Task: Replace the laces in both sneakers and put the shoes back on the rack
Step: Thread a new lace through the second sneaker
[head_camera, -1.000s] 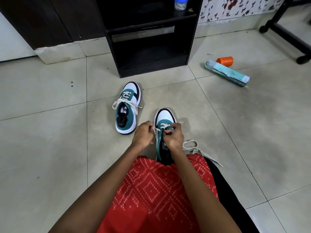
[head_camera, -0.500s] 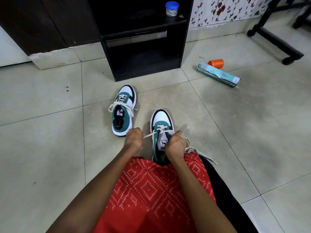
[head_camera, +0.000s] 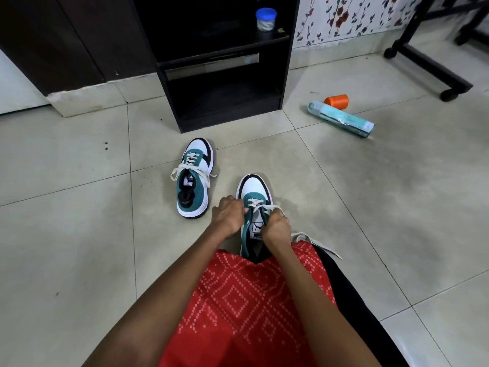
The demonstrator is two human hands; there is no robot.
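Observation:
A white and teal sneaker (head_camera: pixel 255 189) lies on the floor tiles in front of my lap, toe pointing away. Only its lowest eyelets carry the white lace (head_camera: pixel 258 203). My left hand (head_camera: pixel 229 215) grips the shoe's left side and pinches the lace there. My right hand (head_camera: pixel 276 227) pinches the lace on the right side. The lace's loose end (head_camera: pixel 304 238) trails off to the right of my right hand. The second sneaker (head_camera: pixel 193 178) sits to the left and further away, laced, with its ends lying loose.
A black shoe rack (head_camera: pixel 222 64) stands against the wall ahead, its lower shelf open; a small blue-lidded jar (head_camera: pixel 266 19) sits on the upper shelf. A teal tube (head_camera: pixel 341 119) and an orange cup (head_camera: pixel 336 101) lie on the floor to the right. Black wheeled furniture legs (head_camera: pixel 428 67) stand far right.
Both hands pulled the lace ends outward and back towards me, then came back in close to the eyelets. The camera view tilted up a little.

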